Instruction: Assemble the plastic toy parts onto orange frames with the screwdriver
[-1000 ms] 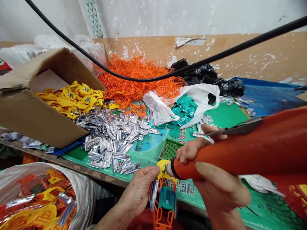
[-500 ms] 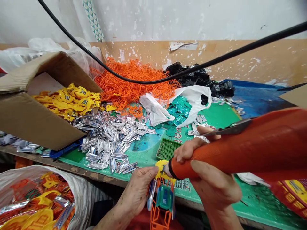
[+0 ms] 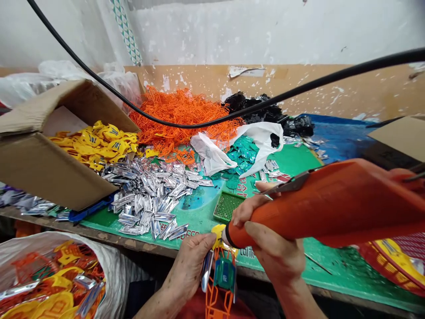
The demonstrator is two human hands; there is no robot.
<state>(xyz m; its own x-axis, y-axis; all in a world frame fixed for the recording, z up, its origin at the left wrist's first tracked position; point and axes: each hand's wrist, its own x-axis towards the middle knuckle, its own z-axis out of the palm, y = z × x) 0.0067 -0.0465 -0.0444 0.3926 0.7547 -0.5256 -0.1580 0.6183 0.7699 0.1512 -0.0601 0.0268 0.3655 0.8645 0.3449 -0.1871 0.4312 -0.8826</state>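
Note:
My left hand [image 3: 190,266] pinches a small toy assembly [image 3: 222,270] of orange frame, teal body, silver side strips and a yellow top piece, held below the table's front edge. My right hand [image 3: 270,241] grips a large orange power screwdriver [image 3: 325,208] whose nose presses onto the yellow piece. A black cable [image 3: 186,124] from the tool arcs across the view.
The green table mat [image 3: 299,164] carries a heap of silver strips [image 3: 151,195], orange frames [image 3: 179,110], teal parts on a white bag [image 3: 247,150], black parts [image 3: 259,108] and a green grid tray [image 3: 228,206]. A cardboard box [image 3: 43,173] spills yellow pieces. A sack [image 3: 49,274] of assembled toys sits lower left.
The view has tilted down slightly and the screwdriver with both hands has shifted a little left. The tool stays on the yellow piece.

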